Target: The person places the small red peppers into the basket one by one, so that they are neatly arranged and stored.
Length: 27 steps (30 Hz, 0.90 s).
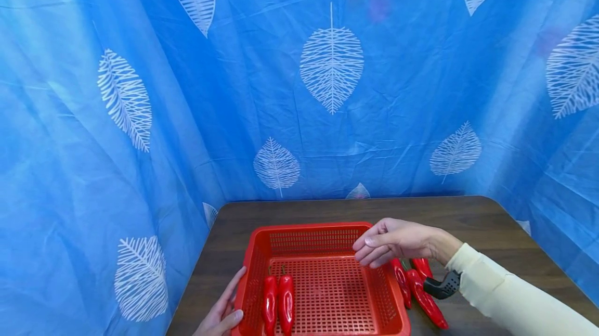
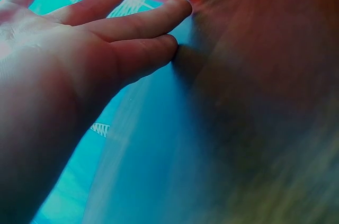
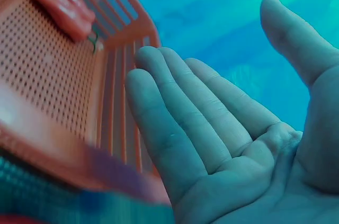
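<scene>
A red plastic basket point(image 1: 323, 294) with a perforated floor stands on the table. Two red chili peppers point(image 1: 286, 302) lie side by side along its left part. My left hand point(image 1: 220, 310) is against the basket's left side, fingers extended, thumb by the rim; in the left wrist view the fingers point(image 2: 143, 25) reach toward the basket's wall. Over the basket's right rim hovers my right hand point(image 1: 398, 242), its palm bare and fingers straight in the right wrist view. Right of the basket, partly beneath my right arm, lie more red peppers point(image 1: 425, 299), at least three.
The dark wooden table point(image 1: 421, 211) has rounded back corners. A blue curtain point(image 1: 234, 91) with white leaf prints hangs behind and at both sides. A black band point(image 1: 442, 285) is strapped at my right wrist.
</scene>
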Each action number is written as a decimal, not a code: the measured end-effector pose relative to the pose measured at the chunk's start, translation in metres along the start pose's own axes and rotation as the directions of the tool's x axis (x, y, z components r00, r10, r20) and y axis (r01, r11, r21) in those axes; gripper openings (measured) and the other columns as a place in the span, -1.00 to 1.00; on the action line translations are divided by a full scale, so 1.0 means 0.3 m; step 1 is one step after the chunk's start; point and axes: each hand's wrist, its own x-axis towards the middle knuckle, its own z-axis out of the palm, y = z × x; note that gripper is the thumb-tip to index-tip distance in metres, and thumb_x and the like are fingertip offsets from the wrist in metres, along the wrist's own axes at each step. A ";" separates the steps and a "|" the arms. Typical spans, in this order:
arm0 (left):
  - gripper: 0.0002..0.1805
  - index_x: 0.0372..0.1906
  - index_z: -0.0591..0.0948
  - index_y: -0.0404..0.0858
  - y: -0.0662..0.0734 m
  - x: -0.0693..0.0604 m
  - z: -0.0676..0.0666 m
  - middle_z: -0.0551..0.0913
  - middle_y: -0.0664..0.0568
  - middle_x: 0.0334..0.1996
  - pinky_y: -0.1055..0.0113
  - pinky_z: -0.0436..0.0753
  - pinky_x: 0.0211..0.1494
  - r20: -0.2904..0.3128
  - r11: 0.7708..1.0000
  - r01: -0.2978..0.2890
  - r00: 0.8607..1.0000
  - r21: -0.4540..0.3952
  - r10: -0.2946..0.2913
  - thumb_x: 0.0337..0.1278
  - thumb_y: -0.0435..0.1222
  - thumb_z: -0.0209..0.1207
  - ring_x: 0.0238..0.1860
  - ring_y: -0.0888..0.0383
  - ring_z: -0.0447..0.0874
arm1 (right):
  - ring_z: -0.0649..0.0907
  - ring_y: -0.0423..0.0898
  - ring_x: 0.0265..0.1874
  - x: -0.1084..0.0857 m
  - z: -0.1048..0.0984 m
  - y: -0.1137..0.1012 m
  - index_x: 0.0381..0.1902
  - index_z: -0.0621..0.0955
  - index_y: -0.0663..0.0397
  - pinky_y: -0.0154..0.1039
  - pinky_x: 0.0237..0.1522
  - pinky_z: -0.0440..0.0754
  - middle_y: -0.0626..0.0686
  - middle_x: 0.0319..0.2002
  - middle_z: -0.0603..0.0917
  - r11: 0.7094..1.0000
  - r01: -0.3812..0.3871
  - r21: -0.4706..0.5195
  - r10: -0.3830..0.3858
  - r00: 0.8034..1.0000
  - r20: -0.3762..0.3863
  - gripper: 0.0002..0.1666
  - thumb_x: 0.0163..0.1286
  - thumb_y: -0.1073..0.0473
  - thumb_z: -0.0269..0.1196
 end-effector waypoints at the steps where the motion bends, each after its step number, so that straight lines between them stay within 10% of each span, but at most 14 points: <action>1: -0.18 0.79 -0.21 0.38 0.000 0.001 -0.001 0.26 0.01 0.70 -0.34 0.55 0.48 0.006 1.000 -0.007 1.000 0.002 0.007 0.80 -0.23 -0.10 0.55 -0.15 0.53 | 0.79 0.13 0.26 -0.021 -0.014 0.005 0.41 0.58 0.44 0.04 0.34 0.74 0.31 0.27 0.76 1.000 0.001 0.010 -0.001 1.000 -0.004 -0.50 0.77 0.15 0.09; 27: -0.23 0.76 -0.08 0.47 -0.004 -0.001 -0.002 0.26 0.02 0.70 -0.33 0.52 0.50 0.047 0.999 -0.042 0.998 0.013 0.042 0.80 -0.25 -0.14 0.58 -0.15 0.50 | 0.71 0.12 0.40 -0.441 -0.335 0.256 0.50 0.53 0.34 0.01 0.48 0.65 0.25 0.41 0.68 0.972 0.052 0.229 -0.030 0.995 -0.098 -0.38 0.89 0.13 -0.29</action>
